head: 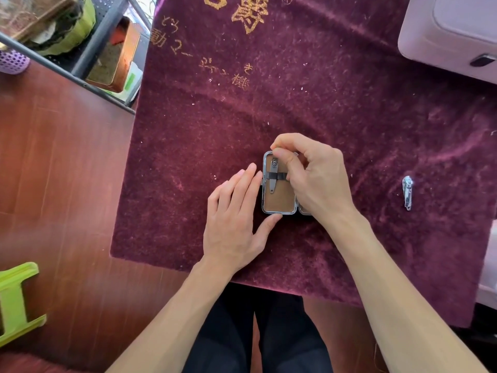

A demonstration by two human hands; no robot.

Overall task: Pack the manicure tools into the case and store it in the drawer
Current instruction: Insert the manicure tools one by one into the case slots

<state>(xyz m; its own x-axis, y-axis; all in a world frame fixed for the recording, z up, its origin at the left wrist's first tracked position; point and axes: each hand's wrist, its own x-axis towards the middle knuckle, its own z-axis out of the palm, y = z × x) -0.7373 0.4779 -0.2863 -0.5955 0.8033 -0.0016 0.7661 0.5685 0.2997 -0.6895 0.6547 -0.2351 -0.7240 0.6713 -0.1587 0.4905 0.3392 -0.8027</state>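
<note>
A small metal-framed manicure case [279, 204] lies open on the maroon velvet cloth [322, 103], its brown lining facing up. A dark nail clipper [273, 177] sits in its left half under a black elastic strap. My left hand [236, 214] rests flat against the case's left edge, thumb at its near corner. My right hand [314, 179] covers the right half, its fingertips pinched at the top of the case; what they pinch is hidden. A silver nail clipper [407, 192] lies loose on the cloth to the right.
A pale pink drawer unit [451, 36] with a dark handle stands at the back right. A black metal shelf [88, 49] with boxes is at the back left. A green plastic stool [16, 300] sits on the wooden floor at the left. My legs are below the cloth's near edge.
</note>
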